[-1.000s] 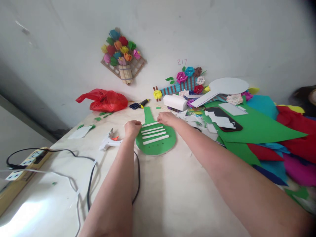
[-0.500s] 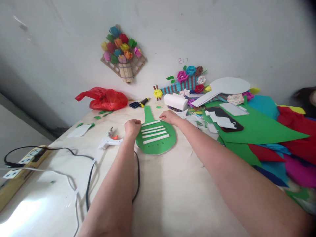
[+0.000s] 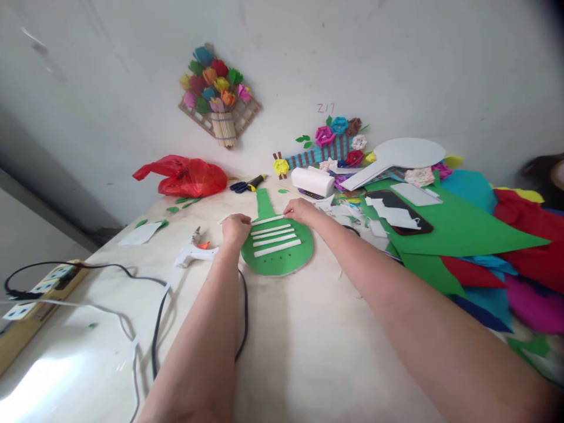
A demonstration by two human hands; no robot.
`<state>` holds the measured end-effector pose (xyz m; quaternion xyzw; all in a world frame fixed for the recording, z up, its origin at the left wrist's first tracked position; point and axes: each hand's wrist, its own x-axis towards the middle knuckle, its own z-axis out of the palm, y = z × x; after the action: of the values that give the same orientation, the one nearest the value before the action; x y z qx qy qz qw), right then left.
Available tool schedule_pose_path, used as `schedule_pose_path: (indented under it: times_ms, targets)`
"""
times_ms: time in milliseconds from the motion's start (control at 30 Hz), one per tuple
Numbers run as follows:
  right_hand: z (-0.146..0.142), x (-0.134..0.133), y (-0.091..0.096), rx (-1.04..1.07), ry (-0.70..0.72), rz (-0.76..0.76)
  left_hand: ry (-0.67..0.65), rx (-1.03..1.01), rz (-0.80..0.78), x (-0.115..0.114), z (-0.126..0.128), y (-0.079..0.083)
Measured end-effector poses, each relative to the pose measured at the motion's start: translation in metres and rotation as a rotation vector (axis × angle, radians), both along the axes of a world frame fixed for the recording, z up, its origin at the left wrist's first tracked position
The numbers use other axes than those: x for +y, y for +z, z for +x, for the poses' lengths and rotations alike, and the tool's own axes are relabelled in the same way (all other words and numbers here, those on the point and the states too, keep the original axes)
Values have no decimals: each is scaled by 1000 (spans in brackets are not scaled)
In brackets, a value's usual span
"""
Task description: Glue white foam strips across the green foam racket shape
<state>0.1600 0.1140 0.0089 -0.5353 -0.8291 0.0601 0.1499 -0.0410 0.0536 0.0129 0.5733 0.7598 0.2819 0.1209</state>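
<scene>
A green paddle-shaped foam cutout (image 3: 278, 258) lies flat on the table, with several white strips (image 3: 275, 238) laid across it. My left hand (image 3: 235, 228) is curled at the left end of the topmost strip (image 3: 267, 221), fingers pinched on it. At that strip's right end, my right hand (image 3: 300, 209) presses down with its fingertips together. Both forearms reach in from the bottom of the view.
A white glue gun (image 3: 194, 251) with a black cord (image 3: 156, 329) lies left of the cutout. Beyond are a red plastic bag (image 3: 187, 176), scissors (image 3: 247, 185) and a white roll (image 3: 312, 182). Coloured foam sheets (image 3: 462, 226) pile up at the right. A power strip (image 3: 39, 294) sits at the far left.
My right hand drew back slightly from the strip, then returned to its right end. The left hand has stayed at the left end.
</scene>
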Motion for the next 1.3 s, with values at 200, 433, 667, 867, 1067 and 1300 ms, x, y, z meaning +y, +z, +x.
schedule_pose_path:
  times_ms: [200, 433, 667, 867, 1067, 1300]
  targets:
    - [-2, -4, 2, 8, -41, -11, -18, 43, 48, 0, 1, -4]
    - [-3, -6, 3, -1, -44, -9, -25, 47, 51, -1, 2, -3]
    - [-1, -6, 1, 7, -15, 19, -48, 44, 31, -2, 1, -2]
    - [-2, -7, 1, -29, -10, 21, -46, 60, 26, -1, 1, -3]
    - [-2, -5, -1, -39, 3, 49, -37, 56, 54, 0, -1, -4]
    - [-1, 2, -6, 31, -22, -15, -3, -20, 31, -3, -2, 2]
